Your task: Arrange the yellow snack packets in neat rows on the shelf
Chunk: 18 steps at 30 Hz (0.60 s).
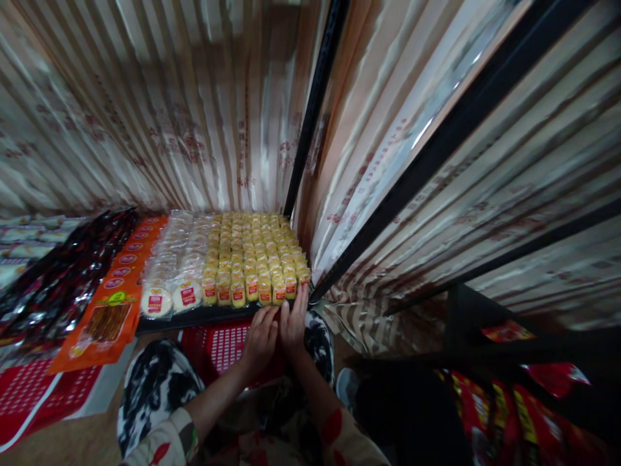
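Note:
Rows of small yellow wrapped snack packs (pixel 252 252) fill a low black shelf (pixel 194 318), with round white wrapped cakes (pixel 169 285) to their left. My left hand (pixel 259 340) hangs just below the shelf's front edge with its fingers curled down, and I see nothing in it. My right hand (pixel 294 320) is pressed against it, fingers stretched up so the tips touch the front row of yellow packs at the right end. Both forearms rise from the bottom of the view over my patterned knees.
Orange snack packets (pixel 114 304) and dark shiny packets (pixel 63 278) lie left of the cakes. A red perforated crate (pixel 220 346) sits under the shelf. A black rack frame (pixel 436 149) and striped wrapped stock rise at the right, with red packets (pixel 514 401) below.

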### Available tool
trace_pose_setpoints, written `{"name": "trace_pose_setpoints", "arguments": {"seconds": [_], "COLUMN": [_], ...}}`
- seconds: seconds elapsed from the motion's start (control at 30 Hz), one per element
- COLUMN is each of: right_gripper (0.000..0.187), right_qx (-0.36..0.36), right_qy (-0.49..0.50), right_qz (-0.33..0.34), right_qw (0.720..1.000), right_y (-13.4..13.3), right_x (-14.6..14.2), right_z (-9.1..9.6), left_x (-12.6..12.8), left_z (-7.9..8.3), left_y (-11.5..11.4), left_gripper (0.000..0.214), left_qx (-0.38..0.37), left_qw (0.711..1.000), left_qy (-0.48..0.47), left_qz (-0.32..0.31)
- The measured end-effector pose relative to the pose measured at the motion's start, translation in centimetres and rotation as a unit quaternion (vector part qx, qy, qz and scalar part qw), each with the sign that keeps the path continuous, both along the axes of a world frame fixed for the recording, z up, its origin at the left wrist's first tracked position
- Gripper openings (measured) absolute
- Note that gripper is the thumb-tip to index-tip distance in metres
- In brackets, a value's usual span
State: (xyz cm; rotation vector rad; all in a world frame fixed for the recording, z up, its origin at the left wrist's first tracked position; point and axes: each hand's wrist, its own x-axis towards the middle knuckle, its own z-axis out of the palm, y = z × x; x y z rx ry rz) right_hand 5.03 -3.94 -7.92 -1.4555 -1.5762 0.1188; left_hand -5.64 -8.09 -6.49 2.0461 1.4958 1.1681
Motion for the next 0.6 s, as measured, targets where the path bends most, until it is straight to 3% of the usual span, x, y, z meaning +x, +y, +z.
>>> {"name": "trace_pose_setpoints", "arguments": {"seconds": [0.4, 0.6], "right_gripper": [0.063, 0.065], "right_qx": [0.006, 0.015], "right_qy": [0.059, 0.060], "right_qz": [-0.087, -0.130], "right_qw": [0.994, 0.990], "right_y": [4.2, 4.8], "right_x": [-1.2, -2.0], "right_z": [1.4, 1.8], "left_x": [-0.3, -0.6], "left_z": [-0.5, -1.0], "left_y": [2.0, 2.0], "left_gripper": [0.041, 0.040], "left_qx": [-0.001, 0.053], "left_qw": [0.999, 0.999], "left_qy": [-0.038, 0.001], "left_qz": [0.007, -0.006]}}
